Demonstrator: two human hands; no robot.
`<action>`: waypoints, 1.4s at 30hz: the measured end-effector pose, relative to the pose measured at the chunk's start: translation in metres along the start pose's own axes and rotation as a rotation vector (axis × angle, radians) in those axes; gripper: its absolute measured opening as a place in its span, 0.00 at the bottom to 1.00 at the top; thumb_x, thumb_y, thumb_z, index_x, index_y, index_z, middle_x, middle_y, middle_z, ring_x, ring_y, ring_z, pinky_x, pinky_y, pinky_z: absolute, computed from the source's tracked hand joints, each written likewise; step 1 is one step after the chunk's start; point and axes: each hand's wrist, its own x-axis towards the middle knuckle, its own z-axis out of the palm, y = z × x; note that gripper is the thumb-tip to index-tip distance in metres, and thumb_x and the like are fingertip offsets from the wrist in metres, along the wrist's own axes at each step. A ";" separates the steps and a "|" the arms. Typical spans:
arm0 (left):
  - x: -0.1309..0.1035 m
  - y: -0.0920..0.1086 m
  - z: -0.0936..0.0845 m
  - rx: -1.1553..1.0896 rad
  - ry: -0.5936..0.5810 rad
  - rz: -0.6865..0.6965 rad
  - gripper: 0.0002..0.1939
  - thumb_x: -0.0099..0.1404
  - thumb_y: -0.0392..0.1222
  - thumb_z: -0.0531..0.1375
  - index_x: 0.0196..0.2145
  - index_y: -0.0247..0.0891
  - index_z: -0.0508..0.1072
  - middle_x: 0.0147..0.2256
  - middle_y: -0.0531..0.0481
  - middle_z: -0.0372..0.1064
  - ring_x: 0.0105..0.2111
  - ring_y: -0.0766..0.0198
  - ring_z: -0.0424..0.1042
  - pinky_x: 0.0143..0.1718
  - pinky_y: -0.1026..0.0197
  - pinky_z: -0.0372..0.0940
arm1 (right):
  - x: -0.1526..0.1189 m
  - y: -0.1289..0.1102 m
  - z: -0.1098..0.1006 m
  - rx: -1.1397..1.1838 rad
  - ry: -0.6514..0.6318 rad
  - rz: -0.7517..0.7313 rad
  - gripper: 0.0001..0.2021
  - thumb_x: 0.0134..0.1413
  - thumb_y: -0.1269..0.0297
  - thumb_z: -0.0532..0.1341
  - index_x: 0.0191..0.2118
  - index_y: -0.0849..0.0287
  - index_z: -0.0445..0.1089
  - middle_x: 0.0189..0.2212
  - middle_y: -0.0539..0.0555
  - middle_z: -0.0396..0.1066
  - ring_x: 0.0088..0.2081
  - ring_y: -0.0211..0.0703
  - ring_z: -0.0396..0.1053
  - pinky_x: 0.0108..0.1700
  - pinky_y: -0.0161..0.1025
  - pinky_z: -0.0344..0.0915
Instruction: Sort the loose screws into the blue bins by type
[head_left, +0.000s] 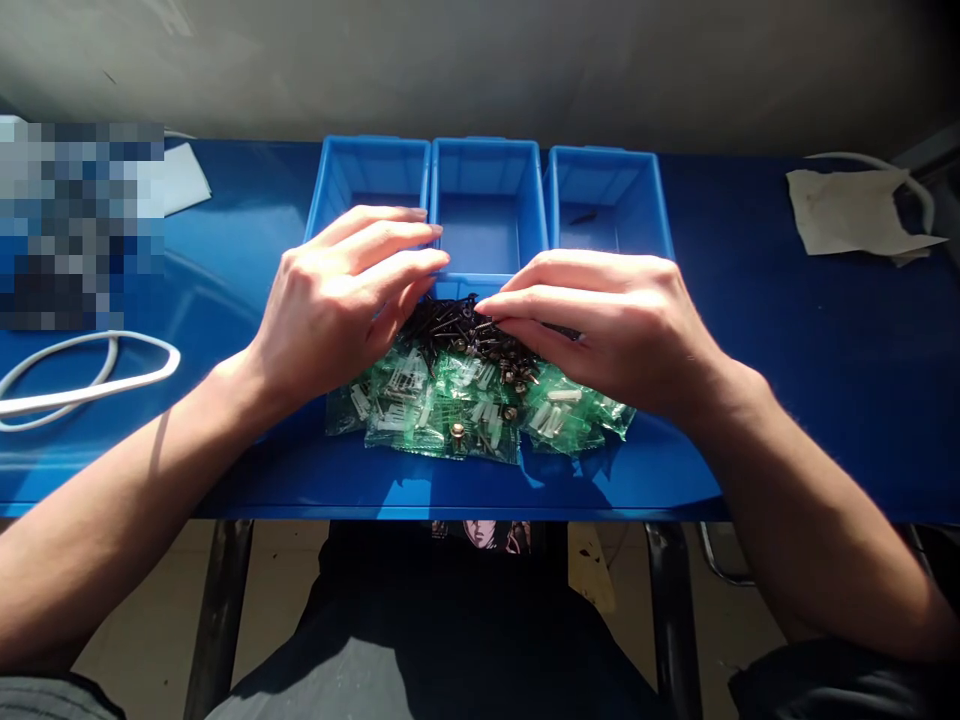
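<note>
My left hand (330,300) is open over the front of the left blue bin, its fingers stretched to the right and slightly apart. Nothing shows in its grasp. A heap of dark screws (450,322) lies in front of the bins, between my two hands. At the heap's upper edge, the fingertips of my right hand (607,315) are pinched together on what looks like a dark screw (484,325). Clear green plastic packets (409,410) holding white plastic pieces spread beneath the heap. Several brass-coloured bolts sit among them, one bolt (458,432) near the front.
Three blue bins stand side by side: a left bin (324,185), a middle bin (487,150) and a right bin (664,205) containing a dark screw (583,217). A white cable (90,395) loops at left. Crumpled paper (847,210) lies at right on the blue table (787,350).
</note>
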 end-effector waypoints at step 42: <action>0.003 -0.005 0.003 -0.064 0.016 0.053 0.10 0.82 0.33 0.64 0.56 0.42 0.81 0.59 0.44 0.84 0.64 0.48 0.83 0.63 0.44 0.84 | 0.004 -0.003 0.015 -0.099 0.087 -0.178 0.08 0.77 0.74 0.64 0.53 0.59 0.80 0.52 0.58 0.86 0.46 0.47 0.81 0.46 0.49 0.84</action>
